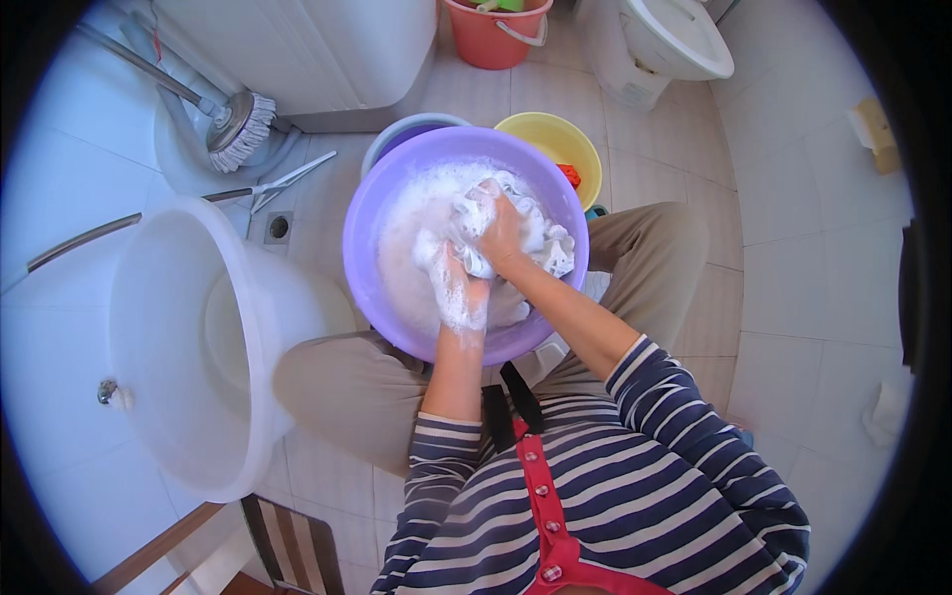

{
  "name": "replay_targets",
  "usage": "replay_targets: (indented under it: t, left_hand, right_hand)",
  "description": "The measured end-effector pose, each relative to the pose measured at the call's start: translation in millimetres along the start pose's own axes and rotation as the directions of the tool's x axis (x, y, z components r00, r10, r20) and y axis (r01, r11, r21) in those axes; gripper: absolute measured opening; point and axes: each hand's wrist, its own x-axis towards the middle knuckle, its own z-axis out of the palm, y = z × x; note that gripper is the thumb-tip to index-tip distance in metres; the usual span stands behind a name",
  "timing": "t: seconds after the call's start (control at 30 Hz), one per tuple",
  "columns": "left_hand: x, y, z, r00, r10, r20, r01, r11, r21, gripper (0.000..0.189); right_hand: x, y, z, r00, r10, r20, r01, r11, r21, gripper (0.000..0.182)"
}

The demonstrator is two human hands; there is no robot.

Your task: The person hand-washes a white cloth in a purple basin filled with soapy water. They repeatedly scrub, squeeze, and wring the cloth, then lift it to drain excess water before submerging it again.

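Note:
A purple plastic basin [355, 253] filled with foamy water stands between my knees. In it lies wet white cloth [558, 249], bunched up and covered in suds. My right hand [500, 227] grips a wad of this cloth near the basin's middle. Just to its left, my left hand [461, 290] is coated in foam, its palm side partly showing, with the cloth bunched against its fingers. Suds hide its fingertips. Part of the cloth spreads to the basin's right side.
Behind the basin are a yellow basin [547, 126] holding something orange and a grey-rimmed basin [379, 141]. A large white tub [253, 297] stands at left, a mop [242, 130] behind it. A red bucket [491, 37] and a toilet [680, 37] are farther back.

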Motion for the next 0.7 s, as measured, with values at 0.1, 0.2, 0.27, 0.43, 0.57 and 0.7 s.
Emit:
replay_targets:
  t: [0.1, 0.2, 0.27, 0.43, 0.57, 0.7]
  left_hand:
    - [28.0, 6.1, -55.2, 0.958, 0.053, 0.281, -0.018, 0.992, -0.126, 0.044]
    - [18.7, 10.0, -48.7, 0.941, 0.000, 0.338, 0.038, 0.994, -0.104, 0.037]
    - [15.9, 0.7, -21.1, 0.997, -0.016, 0.071, 0.018, 0.999, -0.026, 0.041]
    - [42.8, 8.5, -57.6, 0.872, -0.158, 0.464, 0.257, 0.954, -0.157, 0.040]
    - [26.3, -1.7, -42.5, 0.936, -0.023, 0.350, 0.041, 0.998, -0.045, 0.039]
    - [0.9, 22.9, 18.9, 0.972, -0.134, 0.191, 0.143, 0.989, -0.037, 0.047]
  right_hand:
    - [-34.9, 17.5, 24.6, 0.818, -0.548, -0.174, 0.534, 0.836, -0.125, 0.040]
    - [-29.6, 12.8, 9.3, 0.950, -0.270, 0.158, 0.292, 0.946, -0.140, 0.055]
    - [-11.3, 32.6, 4.8, 0.986, 0.062, 0.153, -0.028, 0.977, -0.214, 0.066]
    - [-37.8, 33.0, 27.9, 0.836, -0.543, -0.075, 0.531, 0.836, -0.135, 0.046]
    - [-6.3, 60.0, 1.9, 0.925, -0.376, 0.062, 0.381, 0.915, -0.129, 0.028]
    - [48.0, 42.9, -29.6, 0.948, 0.103, 0.300, -0.175, 0.959, 0.221, 0.039]
